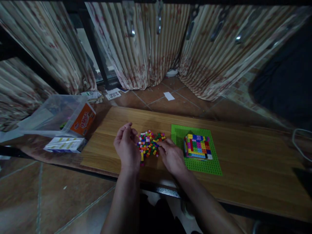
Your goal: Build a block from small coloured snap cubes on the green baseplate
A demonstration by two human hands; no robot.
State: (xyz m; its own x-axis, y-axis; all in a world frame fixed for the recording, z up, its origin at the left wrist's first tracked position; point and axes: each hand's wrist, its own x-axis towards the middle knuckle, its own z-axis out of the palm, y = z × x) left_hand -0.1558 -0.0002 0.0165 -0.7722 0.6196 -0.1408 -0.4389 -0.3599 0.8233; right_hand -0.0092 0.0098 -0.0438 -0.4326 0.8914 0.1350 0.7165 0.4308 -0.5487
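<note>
A loose pile of small coloured toy bricks [148, 148] lies on the wooden table, between my two hands. My left hand [125, 141] is raised at the pile's left side, its fingers curled in; whatever they may hold is hidden. At the right edge of the pile, my right hand [170, 154] pinches at a small toy brick with thumb and forefinger. To the right of that hand is a green baseplate [179, 133], bearing a block-shaped build of many-coloured bricks [198, 146].
A clear plastic bin [56, 112] with an orange label stands left of the table [251, 162]. In front of it lies a white and yellow box [65, 144]. Striped curtains [146, 48] hang behind, and a white paper [169, 96] lies on the tiled floor. A white cable [296, 146] curves at the far right.
</note>
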